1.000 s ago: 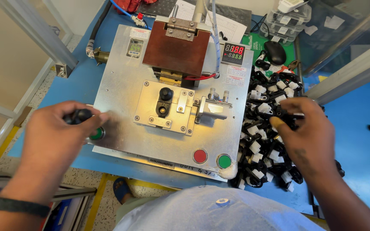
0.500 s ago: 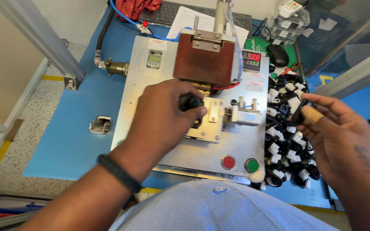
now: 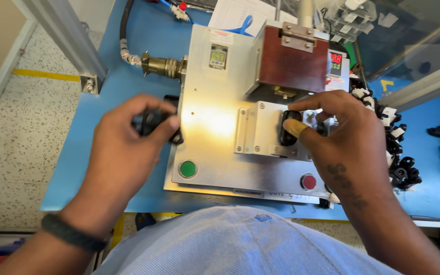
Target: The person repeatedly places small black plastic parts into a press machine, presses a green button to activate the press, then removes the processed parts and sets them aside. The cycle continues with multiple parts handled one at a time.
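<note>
The left hand (image 3: 128, 147) is pinching a black part (image 3: 154, 121) — the right hand (image 3: 350, 137) (fingers curled) is pressing another black piece (image 3: 289, 128) into the metal fixture (image 3: 260, 130).

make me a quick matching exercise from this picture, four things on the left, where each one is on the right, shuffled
Things:
1. green button
2. red button
3. brass connector
4. brown block

Places:
A. near right corner of the metal plate, beside the right hand
B. far left edge of the plate, on a black hose
C. near left corner of the plate, by the left hand
D. raised over the plate's far side

Pairs: 1-C, 2-A, 3-B, 4-D
</note>
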